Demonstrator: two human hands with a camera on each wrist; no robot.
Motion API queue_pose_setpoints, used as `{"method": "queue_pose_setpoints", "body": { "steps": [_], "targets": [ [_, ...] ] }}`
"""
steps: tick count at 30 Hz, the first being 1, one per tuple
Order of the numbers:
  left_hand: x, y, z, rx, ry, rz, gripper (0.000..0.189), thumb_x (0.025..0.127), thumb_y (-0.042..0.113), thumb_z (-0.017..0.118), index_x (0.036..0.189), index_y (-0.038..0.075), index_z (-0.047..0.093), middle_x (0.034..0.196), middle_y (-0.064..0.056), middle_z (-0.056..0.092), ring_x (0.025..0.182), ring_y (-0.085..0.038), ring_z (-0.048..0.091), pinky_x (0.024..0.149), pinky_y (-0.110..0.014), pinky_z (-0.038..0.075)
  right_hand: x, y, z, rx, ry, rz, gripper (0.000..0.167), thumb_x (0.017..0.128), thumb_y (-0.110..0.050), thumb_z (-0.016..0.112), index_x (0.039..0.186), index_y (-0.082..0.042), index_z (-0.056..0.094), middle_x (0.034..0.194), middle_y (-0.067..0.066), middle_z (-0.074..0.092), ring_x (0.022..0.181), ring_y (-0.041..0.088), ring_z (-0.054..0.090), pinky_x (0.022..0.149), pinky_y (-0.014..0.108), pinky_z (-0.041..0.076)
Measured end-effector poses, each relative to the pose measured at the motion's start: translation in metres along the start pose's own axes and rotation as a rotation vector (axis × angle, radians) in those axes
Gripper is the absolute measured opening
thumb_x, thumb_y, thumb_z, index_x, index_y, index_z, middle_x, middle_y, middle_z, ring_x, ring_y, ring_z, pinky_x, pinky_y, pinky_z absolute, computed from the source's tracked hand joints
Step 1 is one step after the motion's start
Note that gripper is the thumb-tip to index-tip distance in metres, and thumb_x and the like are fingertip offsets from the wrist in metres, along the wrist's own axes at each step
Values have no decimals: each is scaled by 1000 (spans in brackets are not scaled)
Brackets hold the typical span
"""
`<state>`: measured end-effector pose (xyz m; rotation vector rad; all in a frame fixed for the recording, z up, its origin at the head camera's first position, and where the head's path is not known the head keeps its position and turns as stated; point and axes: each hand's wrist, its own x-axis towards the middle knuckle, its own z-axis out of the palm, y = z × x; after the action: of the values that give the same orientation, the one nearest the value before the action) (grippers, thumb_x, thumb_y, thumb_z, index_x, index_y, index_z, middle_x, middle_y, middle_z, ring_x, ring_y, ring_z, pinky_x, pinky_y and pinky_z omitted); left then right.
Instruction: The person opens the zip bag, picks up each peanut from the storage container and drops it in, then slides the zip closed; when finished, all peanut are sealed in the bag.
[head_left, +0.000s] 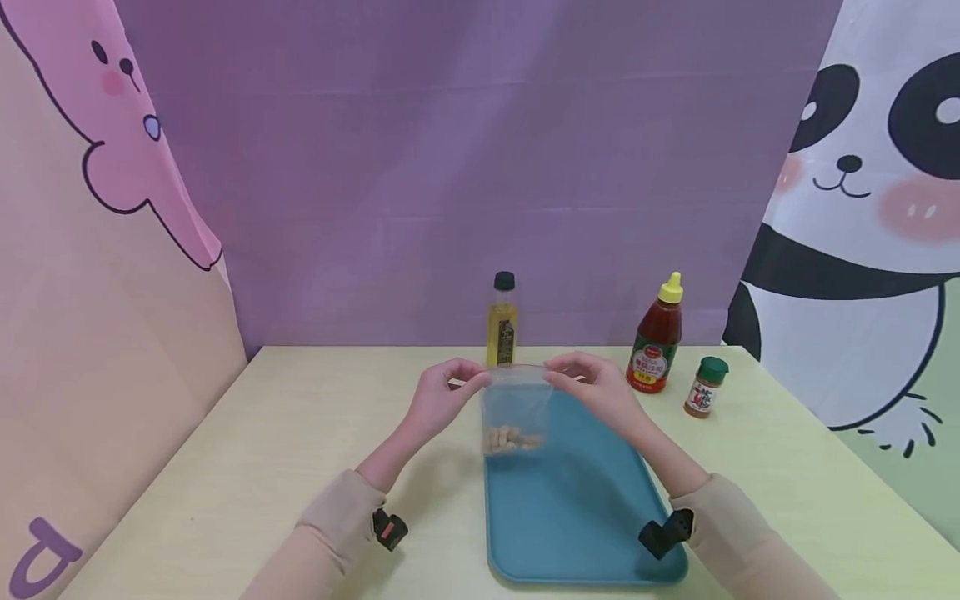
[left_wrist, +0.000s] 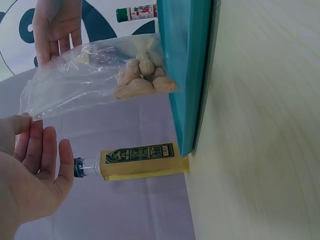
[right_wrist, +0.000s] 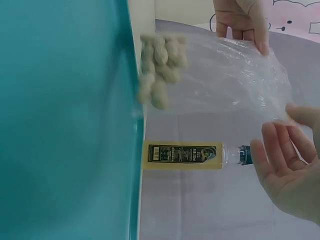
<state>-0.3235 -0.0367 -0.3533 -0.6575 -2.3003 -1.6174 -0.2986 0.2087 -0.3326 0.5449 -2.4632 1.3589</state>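
A clear plastic bag [head_left: 515, 408] hangs upright between my two hands, with several peanuts in their shells [head_left: 510, 438] gathered at its bottom. My left hand [head_left: 447, 392] pinches the bag's top left corner between thumb and forefinger. At the opposite top corner, my right hand [head_left: 594, 388] pinches it the same way. Both wrist views show the bag [left_wrist: 75, 82] stretched between the hands, the peanuts [right_wrist: 162, 62] lying low in it. Beneath and behind the bag lies a blue tray [head_left: 577, 517]; in the head view the bag overlaps its far left part.
Behind the hands stands an oil bottle [head_left: 502, 325] with a dark cap. To the right are a red sauce bottle [head_left: 656, 342] with a yellow tip and a small green-lidded spice jar [head_left: 706, 387]. Everything is on a pale wooden table [head_left: 300, 433] before a purple backdrop [head_left: 375, 167].
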Motion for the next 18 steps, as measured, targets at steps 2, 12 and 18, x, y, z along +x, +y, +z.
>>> {"method": "queue_pose_setpoints", "body": {
  "steps": [2,12,18],
  "targets": [
    [0,1,1,-3,-6,9,17,86,25,69,92,9,70,85,-2,68,80,-9,60,72,-23,54,3,-2,2,-12,-22,-31,34,89,-31,65,116,-11,63,114,9,65,99,24,63,83,34,55],
    [-3,9,5,32,-55,83,17,87,25,67,93,10,70,84,-2,68,78,-10,60,71,-20,52,17,-23,22,-138,-196,-94,33,89,-36,63,114,-16,68,112,4,66,113,26,55,98,59,40],
    [-4,8,5,47,-43,116,17,87,26,67,91,9,70,84,-3,69,78,-10,60,70,-22,52,19,-29,26,-146,-191,-120,22,89,-31,64,102,-14,72,99,2,69,104,22,57,95,56,43]
  ]
}}
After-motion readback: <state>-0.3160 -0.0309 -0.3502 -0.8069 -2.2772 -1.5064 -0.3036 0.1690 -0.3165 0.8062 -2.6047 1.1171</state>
